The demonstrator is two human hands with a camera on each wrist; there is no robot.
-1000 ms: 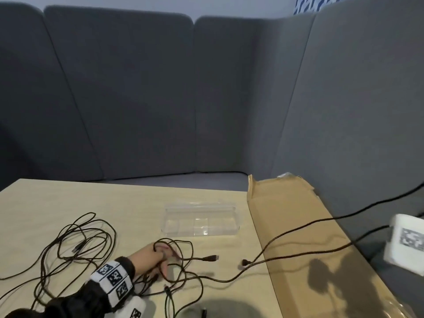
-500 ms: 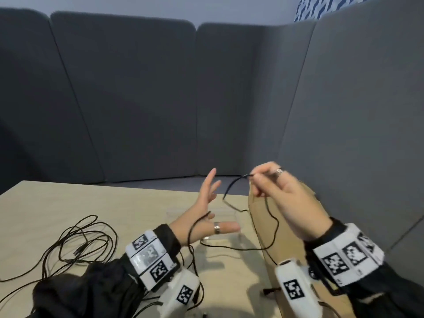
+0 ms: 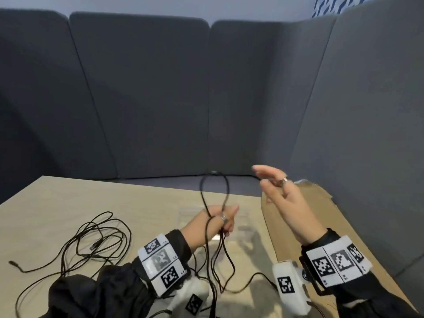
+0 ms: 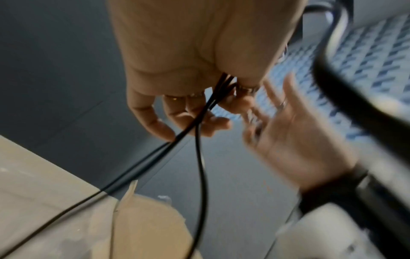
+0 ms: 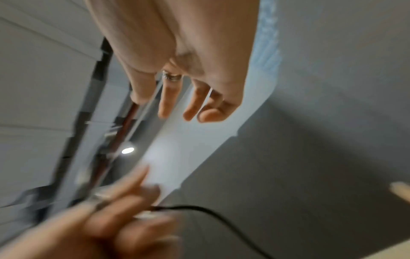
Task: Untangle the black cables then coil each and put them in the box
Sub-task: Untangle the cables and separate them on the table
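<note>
Table (image 3: pixel 68 203) fills the lower frame, cardboard (image 3: pixel 321 216) at right; clear box (image 3: pixel 243 228) at centre, mostly hidden behind the left hand (image 3: pixel 215 223), which grips a cable (image 3: pixel 226 189) looping up. Right hand (image 3: pixel 284 198), fingers loose, holds nothing; wrist views blurry

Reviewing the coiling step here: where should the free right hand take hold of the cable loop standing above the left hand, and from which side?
Best guess: take the cable loop at its rounded top, coming from the right side, where the open right hand is. The loop stands upright, clear of the table; lower down its strands bunch where the left hand grips them.
</note>
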